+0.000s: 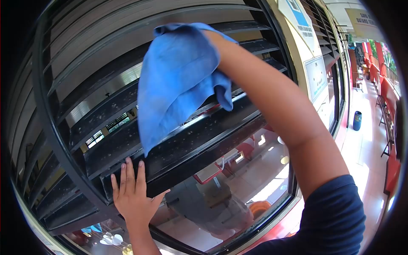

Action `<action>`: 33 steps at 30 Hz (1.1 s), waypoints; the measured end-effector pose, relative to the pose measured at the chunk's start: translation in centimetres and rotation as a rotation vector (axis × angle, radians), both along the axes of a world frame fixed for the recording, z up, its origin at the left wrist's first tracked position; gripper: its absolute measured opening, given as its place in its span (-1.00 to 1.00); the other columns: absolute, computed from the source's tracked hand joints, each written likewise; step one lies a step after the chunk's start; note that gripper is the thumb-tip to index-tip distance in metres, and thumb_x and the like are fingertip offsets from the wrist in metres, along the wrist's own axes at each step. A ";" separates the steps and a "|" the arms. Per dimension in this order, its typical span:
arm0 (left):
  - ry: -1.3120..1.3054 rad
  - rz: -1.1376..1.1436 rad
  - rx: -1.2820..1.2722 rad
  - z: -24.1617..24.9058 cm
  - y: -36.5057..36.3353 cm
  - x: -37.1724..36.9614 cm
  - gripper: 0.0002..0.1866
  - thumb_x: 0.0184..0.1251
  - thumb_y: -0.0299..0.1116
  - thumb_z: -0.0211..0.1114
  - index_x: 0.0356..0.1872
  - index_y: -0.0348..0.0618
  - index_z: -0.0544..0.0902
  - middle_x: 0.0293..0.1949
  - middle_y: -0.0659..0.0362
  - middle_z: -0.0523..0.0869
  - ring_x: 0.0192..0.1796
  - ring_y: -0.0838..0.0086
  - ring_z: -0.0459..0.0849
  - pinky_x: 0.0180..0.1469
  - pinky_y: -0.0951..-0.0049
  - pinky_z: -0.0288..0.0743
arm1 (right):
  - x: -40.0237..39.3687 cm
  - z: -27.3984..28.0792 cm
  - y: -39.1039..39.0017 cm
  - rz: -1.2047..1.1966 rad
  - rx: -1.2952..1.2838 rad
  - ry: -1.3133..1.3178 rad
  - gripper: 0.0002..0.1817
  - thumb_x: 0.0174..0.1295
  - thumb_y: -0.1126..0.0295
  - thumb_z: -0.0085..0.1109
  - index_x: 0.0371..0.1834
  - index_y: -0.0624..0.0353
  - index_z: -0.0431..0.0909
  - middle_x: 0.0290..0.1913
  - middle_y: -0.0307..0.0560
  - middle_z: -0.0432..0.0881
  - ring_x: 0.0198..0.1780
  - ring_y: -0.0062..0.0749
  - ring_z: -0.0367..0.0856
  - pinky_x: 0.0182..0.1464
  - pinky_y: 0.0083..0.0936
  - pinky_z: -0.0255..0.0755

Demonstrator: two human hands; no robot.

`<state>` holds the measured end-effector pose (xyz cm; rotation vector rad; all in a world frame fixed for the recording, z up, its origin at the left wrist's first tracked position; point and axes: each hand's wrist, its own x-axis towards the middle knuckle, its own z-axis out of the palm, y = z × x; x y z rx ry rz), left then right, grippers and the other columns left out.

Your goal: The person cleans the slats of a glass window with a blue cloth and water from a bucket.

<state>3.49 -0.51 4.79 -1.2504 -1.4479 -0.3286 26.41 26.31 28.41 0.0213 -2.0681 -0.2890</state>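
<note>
A blue cloth hangs in front of the dark louvre slats, its lower corner trailing down toward the bottom slat. My right hand is raised to the upper slats and grips the cloth; the fabric covers most of its fingers. Lower down, my left hand lies with spread fingers against the black window frame, just below the cloth's corner. Pale specks dot several of the slats.
Below the louvres, a glass pane shows reflections and a room behind. Signs are fixed to the wall on the right. Along the corridor stand a blue bin and a dark bench.
</note>
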 end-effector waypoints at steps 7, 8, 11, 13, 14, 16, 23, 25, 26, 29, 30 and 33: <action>-0.019 0.050 0.001 0.1 0.2 0.8 0.06 -0.18 0.37 0.46 0.36 -0.13 0.54 0.42 -0.12 0.47 0.42 -0.02 0.48 0.49 -0.08 0.18 | 13.5 -2.3 8.3 0.098 -0.244 0.196 -0.58 0.32 0.07 0.35 0.05 0.16 0.69 -0.02 -0.13 0.71 -0.01 -0.48 0.65 0.10 -0.52 0.52; -0.015 0.063 0.009 0.1 0.3 0.9 0.04 -0.16 0.40 0.44 0.33 -0.11 0.56 0.41 -0.13 0.48 0.42 -0.01 0.48 0.49 -0.08 0.19 | 14.1 -2.7 7.3 0.184 -0.714 0.312 -0.56 0.34 0.02 0.33 0.03 0.16 0.71 -0.04 -0.14 0.71 -0.03 -0.48 0.65 0.06 -0.52 0.53; -0.018 0.093 0.012 0.1 0.4 1.1 0.01 -0.12 0.46 0.39 0.30 -0.08 0.59 0.40 -0.14 0.49 0.42 -0.01 0.49 0.49 -0.08 0.18 | 14.1 -1.9 9.5 -0.432 0.050 0.316 -0.67 0.31 0.13 0.29 0.01 0.08 0.72 -0.16 -0.05 0.73 -0.15 -0.40 0.70 -0.08 -0.46 0.56; -0.029 0.092 -0.009 0.1 0.3 1.1 0.01 -0.07 0.44 0.39 0.34 -0.10 0.55 0.41 -0.15 0.48 0.44 -0.05 0.45 0.51 -0.11 0.14 | 13.3 -1.8 11.1 -0.611 0.226 0.243 -0.72 0.18 0.20 0.29 -0.06 -0.06 0.73 -0.21 -0.02 0.74 -0.13 -0.19 0.74 -0.09 -0.38 0.58; -0.020 0.110 -0.006 0.0 0.2 1.2 0.03 -0.09 0.45 0.39 0.34 -0.12 0.54 0.41 -0.15 0.47 0.43 -0.05 0.46 0.50 -0.12 0.15 | 12.1 -2.6 5.1 -0.905 0.326 0.245 -0.77 0.18 0.20 0.26 -0.11 -0.12 0.73 -0.22 -0.10 0.74 -0.12 -0.15 0.72 -0.08 -0.39 0.57; 0.011 0.129 -0.005 0.2 0.2 1.7 0.07 -0.13 0.47 0.37 0.33 -0.17 0.54 0.42 -0.15 0.46 0.42 -0.05 0.47 0.49 -0.12 0.16 | 10.2 -2.5 6.9 -0.686 0.470 0.294 -0.83 0.18 0.30 0.22 -0.20 -0.01 0.73 -0.32 -0.15 0.73 -0.26 -0.25 0.73 -0.19 -0.40 0.57; 0.026 0.010 0.014 0.8 0.7 2.7 -0.01 -0.10 0.35 0.51 0.34 -0.08 0.58 0.38 -0.10 0.52 0.36 -0.02 0.54 0.40 -0.15 0.30 | 9.5 -2.9 7.6 -0.432 0.324 0.219 -0.60 0.21 0.03 0.16 -0.01 0.01 0.67 -0.13 0.00 0.69 -0.08 -0.21 0.68 0.00 -0.36 0.50; 0.036 -0.010 0.024 0.8 1.0 2.7 -0.01 -0.11 0.37 0.50 0.32 -0.10 0.59 0.36 -0.11 0.54 0.33 -0.04 0.57 0.40 -0.15 0.31 | 10.5 -2.4 8.0 -0.449 0.224 0.154 -0.53 0.22 -0.05 0.14 0.04 0.02 0.65 -0.08 0.04 0.69 -0.03 -0.20 0.67 0.06 -0.35 0.48; 0.032 -0.012 0.034 0.7 1.0 2.7 -0.01 -0.11 0.38 0.50 0.31 -0.11 0.60 0.35 -0.11 0.54 0.32 -0.05 0.58 0.39 -0.16 0.32 | 11.7 -2.1 8.3 -0.467 0.156 0.126 -0.49 0.23 -0.09 0.13 0.07 0.02 0.64 -0.05 0.06 0.68 0.00 -0.19 0.67 0.09 -0.34 0.46; 0.018 -0.011 0.050 0.6 1.1 2.2 0.00 -0.12 0.43 0.46 0.27 -0.15 0.64 0.32 -0.11 0.58 0.29 -0.05 0.61 0.39 -0.15 0.33 | 14.3 -1.6 7.6 -0.577 -0.064 0.022 -0.39 0.24 -0.20 0.10 0.15 0.03 0.61 0.03 0.12 0.67 0.08 -0.18 0.65 0.17 -0.32 0.43; 0.017 -0.014 0.056 0.5 1.1 2.0 0.00 -0.11 0.43 0.46 0.27 -0.15 0.64 0.32 -0.11 0.58 0.29 -0.04 0.61 0.39 -0.15 0.33 | 15.3 -1.5 6.8 -0.636 -0.132 -0.009 -0.35 0.24 -0.24 0.10 0.18 0.03 0.60 0.06 0.14 0.66 0.11 -0.17 0.64 0.20 -0.32 0.42; 0.008 -0.017 0.068 0.4 1.3 1.6 -0.01 -0.08 0.44 0.43 0.26 -0.16 0.64 0.32 -0.10 0.59 0.29 -0.04 0.62 0.38 -0.13 0.33 | 17.2 -0.7 4.5 -0.785 -0.283 -0.071 -0.24 0.26 -0.35 0.07 0.26 0.04 0.57 0.14 0.21 0.65 0.18 -0.15 0.63 0.28 -0.30 0.39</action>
